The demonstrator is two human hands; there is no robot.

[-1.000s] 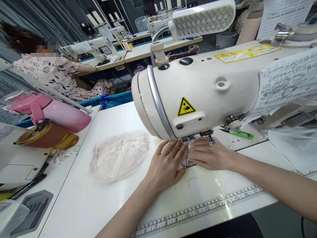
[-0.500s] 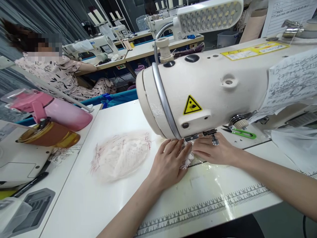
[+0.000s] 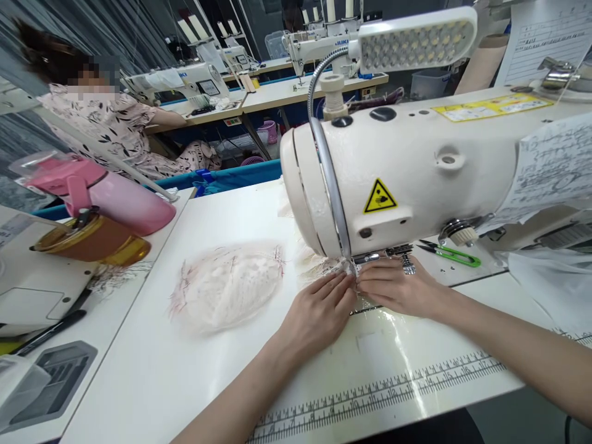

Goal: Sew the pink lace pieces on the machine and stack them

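A white sewing machine (image 3: 407, 160) stands before me, its needle area hidden low behind the head. My left hand (image 3: 319, 311) lies just left of the presser foot, fingers together and curled down on a piece of pale lace fabric (image 3: 319, 265). Close on the right, fingertips nearly meeting the left ones, my right hand (image 3: 400, 287) is closed on the edge of the same fabric, partly under the machine head. Much of the fabric is covered by the hands and machine. A separate pale lace piece (image 3: 231, 283) with red threads lies flat to the left.
Green-handled thread snips (image 3: 451, 254) rest right of the machine head. A ruler strip (image 3: 370, 394) runs along the front edge. At left are a pink bottle (image 3: 124, 197) and an amber cup (image 3: 102, 237). A person (image 3: 102, 129) sits at another machine behind.
The lace fabric now spreads out behind and left of my left hand, where little showed before. Both hands have stayed near the presser foot. The view has shifted slightly.
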